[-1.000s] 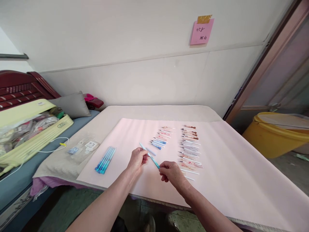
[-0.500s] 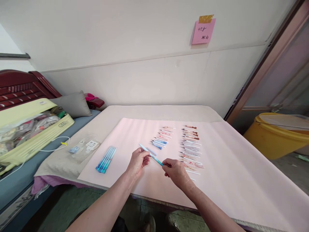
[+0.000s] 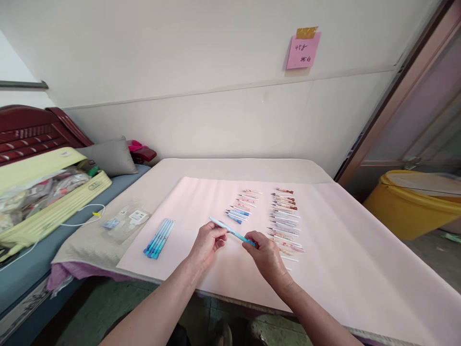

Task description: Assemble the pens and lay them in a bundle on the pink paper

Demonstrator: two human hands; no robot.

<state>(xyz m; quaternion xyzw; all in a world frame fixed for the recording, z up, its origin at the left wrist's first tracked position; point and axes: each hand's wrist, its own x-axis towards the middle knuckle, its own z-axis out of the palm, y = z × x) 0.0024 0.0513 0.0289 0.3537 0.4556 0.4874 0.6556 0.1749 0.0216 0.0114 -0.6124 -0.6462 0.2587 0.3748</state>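
A blue pen (image 3: 230, 231) is held above the pink sheet (image 3: 201, 197) by both my hands. My left hand (image 3: 208, 241) pinches its pale far end, fingers closed. My right hand (image 3: 265, 252) pinches its darker blue near end. Just right of my hands lie two rows of pen parts: short caps and pieces (image 3: 242, 207) in the left row, longer patterned barrels (image 3: 284, 218) in the right row. A bundle of several finished blue pens (image 3: 159, 238) lies to the left on the sheet.
A clear plastic bag with labels (image 3: 124, 219) lies on the beige cloth at the left. Beyond it are an open yellow case (image 3: 46, 202), a grey cushion (image 3: 108, 156) and a white cable. A yellow tub (image 3: 414, 202) stands at the right. A pink note (image 3: 302, 49) hangs on the wall.
My right hand has slid right along the pen, away from my left hand, so more of the blue pen shows between them. The pen now lies flatter.
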